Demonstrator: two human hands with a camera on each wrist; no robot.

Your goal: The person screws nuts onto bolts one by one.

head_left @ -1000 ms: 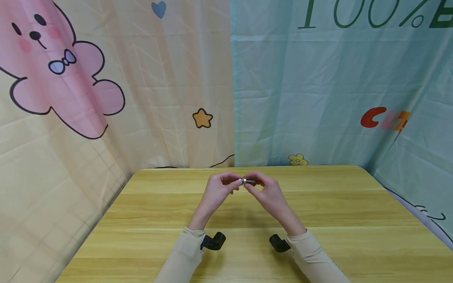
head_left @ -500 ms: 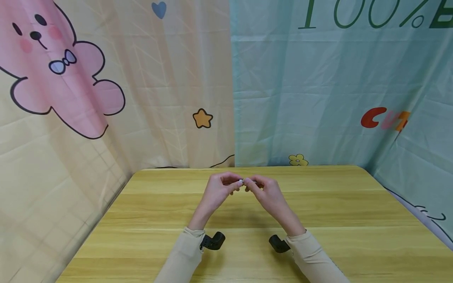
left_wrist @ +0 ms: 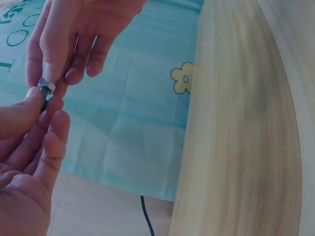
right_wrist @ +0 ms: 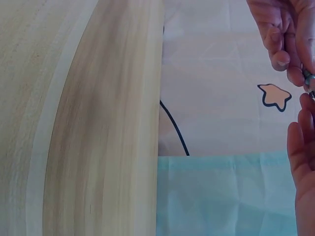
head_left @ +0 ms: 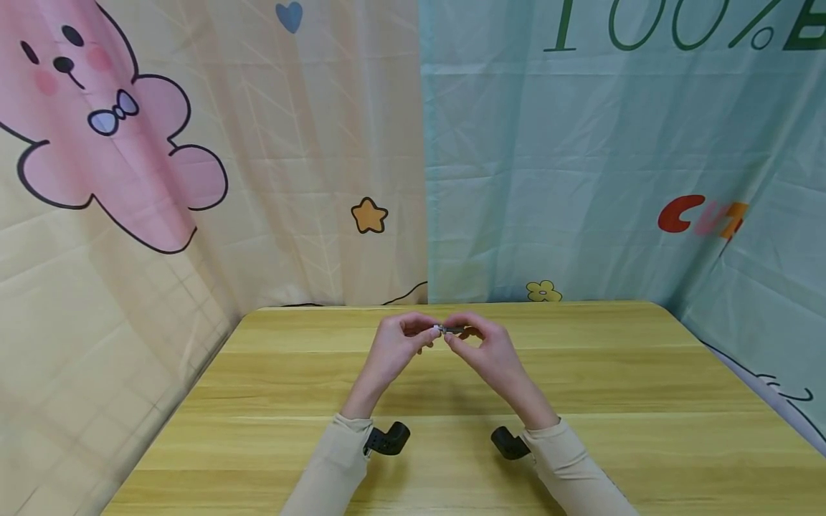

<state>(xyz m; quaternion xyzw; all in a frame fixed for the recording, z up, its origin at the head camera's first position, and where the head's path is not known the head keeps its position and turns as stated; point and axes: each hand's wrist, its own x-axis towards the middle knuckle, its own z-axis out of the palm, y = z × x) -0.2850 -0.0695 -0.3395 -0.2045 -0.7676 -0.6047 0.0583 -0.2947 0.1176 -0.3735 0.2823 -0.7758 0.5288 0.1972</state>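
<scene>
Above the table's far part, my left hand (head_left: 399, 347) and right hand (head_left: 485, 351) meet fingertip to fingertip. Between them lies a small metal bolt (head_left: 457, 330), roughly level. The left thumb and fingers pinch one end of the bolt (left_wrist: 44, 104), covering much of it. A silvery hex nut (left_wrist: 47, 85) sits on the bolt at the right fingertips, where the right thumb and index finger hold it. In the right wrist view, only a bit of the metal hardware (right_wrist: 309, 78) shows at the right edge, and the right hand (right_wrist: 306, 147) is partly cut off.
The wooden table (head_left: 323, 387) spreads beneath both arms. Printed curtains (head_left: 555, 179) hang behind its far edge and along both sides. Black wrist cameras (head_left: 389, 438) are strapped at the beige sleeves.
Half a second ago the right thumb had rolled forward over the hardware, hiding it. Now the right thumb is back and apart from the index finger, showing the bolt again. The left hand stays nearly still.
</scene>
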